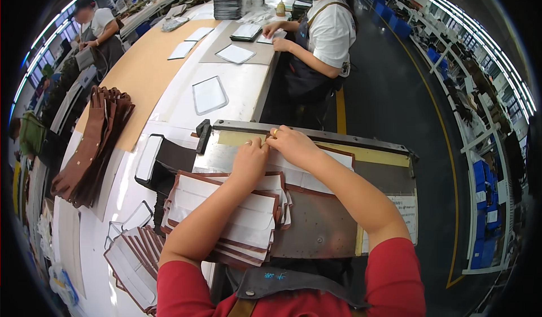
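Observation:
A flat white panel with brown edges (302,180) lies on the grey metal plate (324,235) of a bench device, partly under my right forearm. At its far left corner, just short of the long metal bar (316,132), my two hands meet. My left hand (251,158) is closed, thumb and fingers pinched at the panel's edge. Beside it my right hand (292,144) is bent over the same edge, its fingers pressed together. The fingertips partly hide the spot they grip. Under my left forearm rests a stack of similar brown-edged white panels (243,212).
More panels (132,260) fan out at the lower left. Black pieces with a white face (149,158) stand left of the plate. Brown straps (93,147) lie in a bundle farther left. A co-worker (324,40) handles white pieces at the table's far end. Shelves with blue bins (483,204) line the right.

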{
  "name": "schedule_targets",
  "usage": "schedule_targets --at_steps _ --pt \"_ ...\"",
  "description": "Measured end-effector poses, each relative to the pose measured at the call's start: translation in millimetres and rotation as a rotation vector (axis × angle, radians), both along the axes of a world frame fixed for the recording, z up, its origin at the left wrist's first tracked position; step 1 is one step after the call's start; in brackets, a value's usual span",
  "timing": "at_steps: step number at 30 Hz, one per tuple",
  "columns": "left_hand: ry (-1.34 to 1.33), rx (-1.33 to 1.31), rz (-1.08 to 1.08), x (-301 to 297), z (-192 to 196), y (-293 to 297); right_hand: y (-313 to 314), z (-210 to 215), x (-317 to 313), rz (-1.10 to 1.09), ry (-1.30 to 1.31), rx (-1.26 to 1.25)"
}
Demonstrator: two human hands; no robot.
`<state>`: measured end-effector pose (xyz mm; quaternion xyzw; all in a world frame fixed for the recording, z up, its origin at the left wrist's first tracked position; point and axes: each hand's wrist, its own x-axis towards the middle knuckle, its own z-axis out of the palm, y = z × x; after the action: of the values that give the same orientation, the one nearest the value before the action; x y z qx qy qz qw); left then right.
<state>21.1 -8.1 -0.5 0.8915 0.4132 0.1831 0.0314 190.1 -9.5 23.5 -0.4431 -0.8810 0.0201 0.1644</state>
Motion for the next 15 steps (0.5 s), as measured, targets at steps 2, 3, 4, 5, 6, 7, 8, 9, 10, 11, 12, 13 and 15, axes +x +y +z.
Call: schedule_targets --at_steps 2,3,4,5,6,7,8,9,10,11,12,13,15 --pt "-0.033 0.016 -0.005 1 2 -2 -2 3 3 -0.024 0.030 -0.050" --pt "-0.087 -0.020 -0.012 0 4 -1 0 6 7 -0.052 0.055 -0.073" --pt "-0.141 -0.057 -0.019 -2 7 -1 0 8 12 -0.080 0.081 -0.096" --pt "-0.195 -0.094 -0.028 -4 10 0 -5 10 18 -0.151 0.176 -0.074" --pt "-0.286 -0.156 0.038 -6 14 3 -14 17 20 -0.208 0.269 -0.054" --pt "-0.376 -0.226 0.100 -8 17 7 -27 23 24 -0.269 0.362 -0.040" --pt "-0.466 -0.296 0.163 -9 20 11 -40 30 31 -0.313 0.375 -0.030" --pt "-0.471 -0.196 0.150 -10 14 18 -55 35 40 -0.363 0.387 -0.020" --pt "-0.408 -0.186 0.096 -11 15 18 -70 34 54 -0.432 0.265 -0.071" --pt "-0.343 -0.173 0.046 -11 18 18 -83 31 64 -0.497 0.146 -0.122" --pt "-0.277 -0.159 -0.002 -11 19 17 -93 23 69 -0.471 0.116 -0.093" --pt "-0.204 -0.098 -0.060 -9 15 13 -103 16 74 -0.450 0.081 -0.066" --pt "-0.055 0.026 -0.175 -4 8 1 -111 11 74 -0.454 0.050 -0.096"
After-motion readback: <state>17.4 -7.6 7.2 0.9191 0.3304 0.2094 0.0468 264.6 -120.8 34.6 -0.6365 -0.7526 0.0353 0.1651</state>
